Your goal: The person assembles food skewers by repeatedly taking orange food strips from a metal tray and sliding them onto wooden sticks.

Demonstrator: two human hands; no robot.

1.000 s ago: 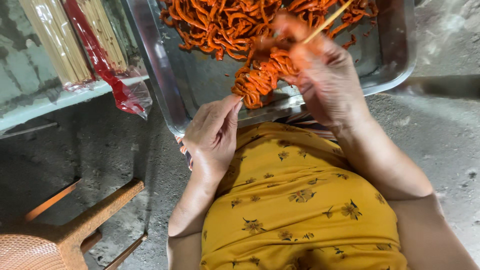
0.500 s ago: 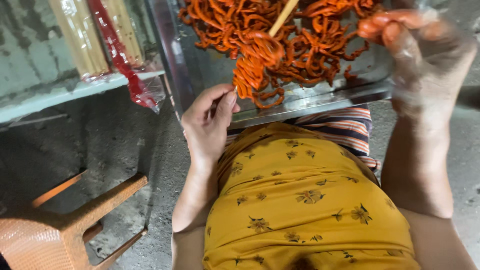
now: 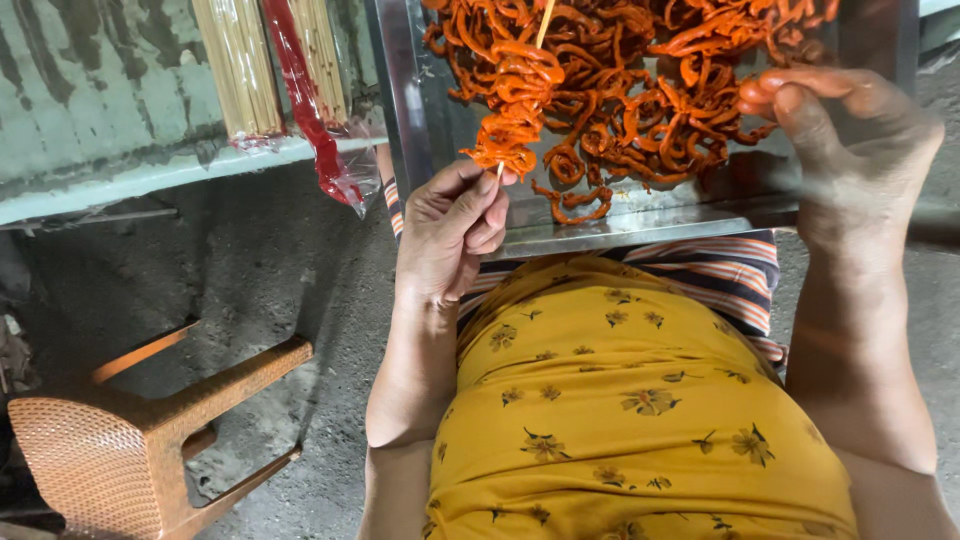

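Observation:
My left hand pinches the lower end of a thin wooden skewer that stands upright, loaded with curled orange-red strips. The skewer rises over a metal tray that rests on my lap and holds a heap of the same orange strips. My right hand hovers at the tray's right side, fingers curled and fingertips stained orange; I cannot tell if it holds a strip.
Bundles of bare wooden skewers in clear and red plastic wrap lie on a pale ledge at upper left. An overturned orange plastic stool sits on the concrete floor at lower left.
My left hand has risen from under the tray edge and taken the skewer's lower end. My right hand let go of the skewer and swung out to the right.

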